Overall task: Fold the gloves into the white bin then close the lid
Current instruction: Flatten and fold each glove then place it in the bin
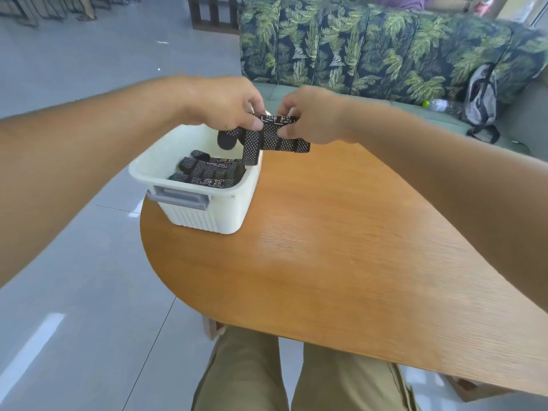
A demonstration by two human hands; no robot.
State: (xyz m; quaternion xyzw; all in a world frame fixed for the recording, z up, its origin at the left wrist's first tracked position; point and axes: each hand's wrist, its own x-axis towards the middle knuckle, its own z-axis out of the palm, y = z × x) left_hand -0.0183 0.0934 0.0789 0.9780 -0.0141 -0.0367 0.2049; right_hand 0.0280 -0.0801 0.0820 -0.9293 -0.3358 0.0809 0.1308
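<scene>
Head view: black dotted glove point(275, 134) held in the air over the far rim of the white bin point(207, 215), pinched at its cuff by fingers of left hand point(228, 105) and right hand point(308, 117). Looks soft, light, floppy; best gripped at cuff edges. More gloves point(207, 173) already inside. Lid nowhere visible; fingertips partly hidden by cloth.
</scene>
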